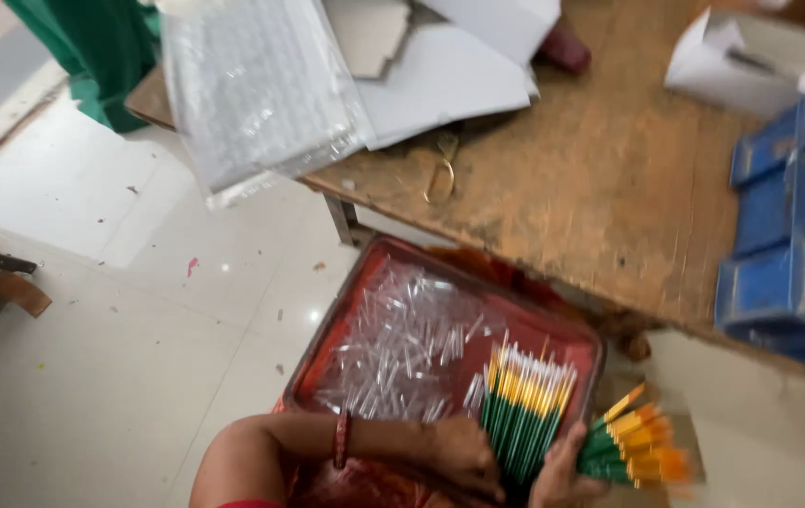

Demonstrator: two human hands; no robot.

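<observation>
At the near edge, a person's left hand [463, 456] and right hand [557, 470] close together around a bundle of paintbrushes [525, 404] with green handles and yellow bands, the white tips fanned upward over a red tray [327, 343]. The left hand, a red bangle [341, 439] on its wrist, curls against the near left side of the bundle; the right hand wraps the bundle's near right side, though its fingertips are hidden behind the handles. Just right of the right hand lies a second bunch of brushes [633, 442], green with orange ends, pointing right and touching the hand's edge. The tray sits on the pale tiled floor [120, 376] and holds a heap of clear plastic tubes [402, 343] left of the bundle. Farther off stands a worn wooden table [590, 179]. A blue crate [788, 245] rests at its right edge, with sheets of white card [440, 75] and a clear plastic bag [252, 89] at its far left. Green cloth [92, 47] hangs at the far left corner.
</observation>
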